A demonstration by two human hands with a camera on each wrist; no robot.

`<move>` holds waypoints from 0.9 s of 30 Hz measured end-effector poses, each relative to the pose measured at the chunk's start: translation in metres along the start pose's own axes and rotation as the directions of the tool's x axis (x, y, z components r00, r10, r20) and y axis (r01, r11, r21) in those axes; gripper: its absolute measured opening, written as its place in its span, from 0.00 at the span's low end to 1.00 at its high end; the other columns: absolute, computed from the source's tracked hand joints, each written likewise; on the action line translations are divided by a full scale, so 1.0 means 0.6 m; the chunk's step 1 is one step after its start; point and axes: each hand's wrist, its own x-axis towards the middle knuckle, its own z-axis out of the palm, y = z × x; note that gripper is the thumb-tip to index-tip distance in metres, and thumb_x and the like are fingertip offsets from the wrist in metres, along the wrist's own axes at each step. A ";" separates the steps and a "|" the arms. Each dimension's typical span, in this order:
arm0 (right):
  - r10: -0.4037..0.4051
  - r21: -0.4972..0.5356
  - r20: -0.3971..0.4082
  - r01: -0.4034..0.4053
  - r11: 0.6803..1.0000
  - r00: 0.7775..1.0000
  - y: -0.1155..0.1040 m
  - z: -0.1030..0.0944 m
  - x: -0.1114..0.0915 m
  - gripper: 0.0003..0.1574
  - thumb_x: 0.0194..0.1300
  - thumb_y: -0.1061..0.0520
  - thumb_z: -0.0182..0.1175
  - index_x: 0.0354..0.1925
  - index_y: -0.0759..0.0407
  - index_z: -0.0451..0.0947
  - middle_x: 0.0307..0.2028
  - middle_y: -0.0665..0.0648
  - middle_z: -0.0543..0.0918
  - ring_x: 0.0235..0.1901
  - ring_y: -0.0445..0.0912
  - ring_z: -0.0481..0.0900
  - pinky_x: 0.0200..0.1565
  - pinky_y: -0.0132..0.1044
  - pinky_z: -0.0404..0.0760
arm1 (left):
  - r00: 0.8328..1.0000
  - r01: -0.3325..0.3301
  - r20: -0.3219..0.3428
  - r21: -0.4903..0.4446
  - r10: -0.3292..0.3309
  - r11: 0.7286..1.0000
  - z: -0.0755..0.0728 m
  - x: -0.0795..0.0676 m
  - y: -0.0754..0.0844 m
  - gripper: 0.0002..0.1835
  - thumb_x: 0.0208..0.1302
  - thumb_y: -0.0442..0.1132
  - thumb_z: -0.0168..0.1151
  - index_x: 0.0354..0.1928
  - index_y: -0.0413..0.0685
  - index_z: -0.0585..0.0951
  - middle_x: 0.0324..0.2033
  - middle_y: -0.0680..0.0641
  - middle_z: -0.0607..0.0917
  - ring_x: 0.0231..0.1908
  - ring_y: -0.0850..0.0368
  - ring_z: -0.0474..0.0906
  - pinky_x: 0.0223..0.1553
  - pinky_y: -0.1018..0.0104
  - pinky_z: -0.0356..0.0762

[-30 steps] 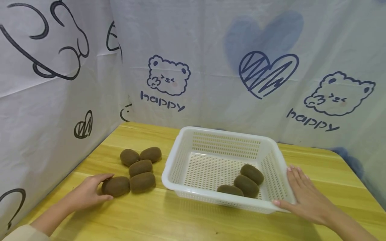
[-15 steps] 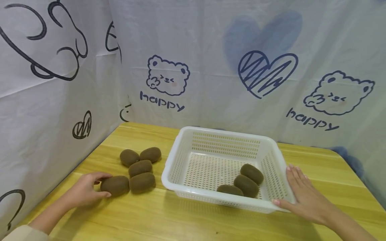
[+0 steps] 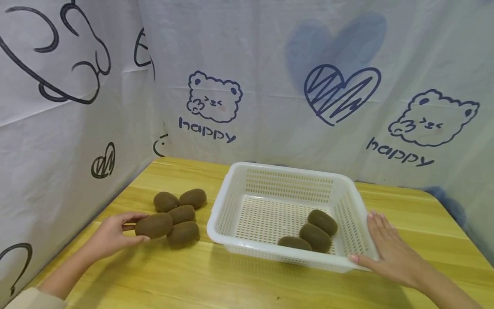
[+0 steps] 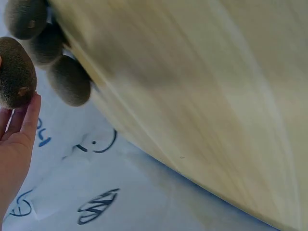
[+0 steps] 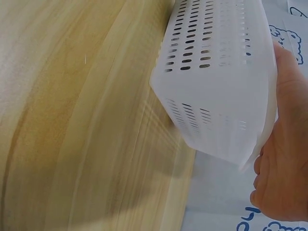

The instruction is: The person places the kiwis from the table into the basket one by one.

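My left hand [image 3: 112, 236] holds a brown kiwi [image 3: 154, 226] between thumb and fingers, in front of the other loose kiwis at the left of the table. In the left wrist view this held kiwi [image 4: 17, 72] is cut off by the frame edge. Behind it lie a front kiwi [image 3: 183, 234], a middle kiwi [image 3: 183, 214] and two farther back. A white plastic basket [image 3: 216, 206] stands to the right, with three kiwis [image 3: 314, 238] in its right front part. My right hand [image 3: 397, 253] rests with straight fingers along its right rim, thumb at the front corner.
The yellow wood-grain table [image 3: 231, 283] carries everything. A white cloth [image 3: 270, 107] with drawn bears and hearts hangs behind it and along the left side. Between the loose kiwis and the basket runs a narrow strip of tabletop.
My left hand has closed round the nearest left kiwi and raised it, so it now overlaps the kiwis behind it. The right hand and basket have stayed in place.
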 end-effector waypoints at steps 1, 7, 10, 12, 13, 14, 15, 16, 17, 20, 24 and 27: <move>0.002 -0.004 0.002 -0.002 1.000 1.000 0.000 0.000 0.000 0.65 0.59 0.38 0.57 0.69 0.76 0.32 0.69 0.77 0.36 0.70 0.65 0.30 0.58 0.19 0.15 | 1.000 -0.003 -0.010 -0.001 0.003 1.000 0.001 0.001 0.004 0.29 0.46 0.39 0.73 0.50 0.31 0.77 0.46 0.34 0.81 0.43 0.40 0.80 0.42 0.63 0.83; 0.022 -0.001 0.010 -0.022 1.000 1.000 -0.001 0.001 0.000 0.65 0.59 0.37 0.56 0.69 0.75 0.32 0.69 0.77 0.37 0.70 0.66 0.30 0.62 0.27 0.15 | 0.995 -0.011 -0.100 -0.042 0.007 0.999 0.007 0.012 0.031 0.27 0.46 0.35 0.73 0.49 0.30 0.77 0.46 0.33 0.81 0.43 0.46 0.82 0.42 0.69 0.82; 0.024 0.010 0.010 -0.024 1.000 1.000 0.000 0.002 0.000 0.64 0.59 0.37 0.56 0.69 0.76 0.33 0.68 0.78 0.38 0.70 0.67 0.32 0.66 0.39 0.17 | 0.990 -0.002 -0.141 -0.080 -0.009 0.997 0.011 0.018 0.043 0.27 0.46 0.34 0.73 0.49 0.30 0.77 0.46 0.33 0.81 0.43 0.53 0.82 0.42 0.74 0.82; 0.023 0.020 0.009 -0.023 1.000 1.000 0.001 0.003 -0.001 0.64 0.59 0.38 0.56 0.69 0.76 0.33 0.68 0.78 0.38 0.69 0.68 0.33 0.68 0.47 0.21 | 0.988 0.014 -0.153 -0.103 -0.030 0.995 0.012 0.021 0.050 0.27 0.47 0.35 0.72 0.50 0.31 0.77 0.48 0.33 0.81 0.45 0.54 0.82 0.43 0.76 0.81; 0.023 0.022 0.010 -0.023 0.999 1.000 0.001 0.002 -0.001 0.64 0.59 0.38 0.56 0.69 0.76 0.34 0.68 0.78 0.38 0.69 0.68 0.33 0.67 0.45 0.20 | 0.988 0.026 -0.151 -0.120 -0.044 0.992 0.013 0.023 0.055 0.27 0.48 0.35 0.72 0.51 0.31 0.76 0.48 0.33 0.80 0.46 0.54 0.81 0.43 0.76 0.80; 0.019 0.023 0.006 -0.019 1.000 1.000 0.002 0.003 -0.001 0.63 0.59 0.38 0.56 0.69 0.76 0.34 0.68 0.78 0.39 0.69 0.68 0.33 0.68 0.47 0.21 | 0.987 0.042 -0.147 -0.131 -0.062 0.990 0.015 0.024 0.058 0.27 0.49 0.36 0.71 0.52 0.31 0.76 0.50 0.34 0.80 0.47 0.46 0.80 0.44 0.74 0.81; 0.019 0.026 0.005 -0.019 0.999 1.000 0.002 0.002 -0.001 0.63 0.59 0.38 0.56 0.69 0.76 0.34 0.68 0.78 0.38 0.69 0.68 0.33 0.68 0.49 0.22 | 0.987 0.051 -0.143 -0.147 -0.072 0.988 0.016 0.026 0.062 0.28 0.49 0.37 0.71 0.52 0.30 0.75 0.50 0.33 0.79 0.48 0.39 0.78 0.44 0.72 0.81; 0.020 0.028 0.005 -0.020 0.999 1.000 0.001 0.002 -0.001 0.63 0.60 0.38 0.56 0.69 0.76 0.34 0.68 0.78 0.38 0.69 0.68 0.33 0.68 0.46 0.21 | 0.987 0.062 -0.138 -0.161 -0.084 0.985 0.018 0.027 0.066 0.28 0.50 0.37 0.71 0.53 0.31 0.75 0.51 0.33 0.79 0.49 0.39 0.78 0.45 0.72 0.81; 0.018 0.030 0.004 -0.018 0.999 1.000 0.001 0.002 -0.001 0.63 0.60 0.38 0.56 0.69 0.76 0.34 0.68 0.78 0.38 0.69 0.68 0.33 0.67 0.44 0.20 | 0.987 0.071 -0.133 -0.171 -0.094 0.983 0.020 0.029 0.069 0.29 0.50 0.37 0.71 0.53 0.31 0.75 0.51 0.33 0.79 0.50 0.39 0.77 0.45 0.71 0.81; 0.022 0.031 0.004 -0.022 0.999 1.000 0.000 0.002 -0.001 0.63 0.60 0.38 0.56 0.69 0.75 0.33 0.68 0.77 0.38 0.69 0.68 0.33 0.67 0.40 0.19 | 0.987 0.080 -0.124 -0.200 -0.106 0.976 0.027 0.033 0.080 0.29 0.50 0.38 0.71 0.54 0.32 0.75 0.52 0.33 0.78 0.50 0.39 0.78 0.46 0.67 0.81; 0.020 0.027 0.002 -0.020 0.999 1.000 0.000 0.002 -0.001 0.63 0.60 0.38 0.56 0.69 0.76 0.34 0.68 0.78 0.38 0.69 0.68 0.33 0.61 0.25 0.15 | 0.986 0.085 -0.122 -0.245 -0.117 0.966 0.036 0.038 0.098 0.29 0.51 0.38 0.70 0.54 0.33 0.75 0.52 0.34 0.78 0.50 0.39 0.78 0.46 0.66 0.81; 0.013 0.024 -0.002 -0.013 1.000 1.000 0.001 0.002 0.000 0.63 0.60 0.39 0.56 0.68 0.77 0.34 0.68 0.78 0.39 0.69 0.68 0.33 0.57 0.18 0.16 | 0.983 0.071 -0.144 -0.269 -0.113 0.961 0.042 0.042 0.111 0.28 0.51 0.38 0.70 0.54 0.34 0.75 0.52 0.34 0.78 0.49 0.40 0.79 0.45 0.70 0.81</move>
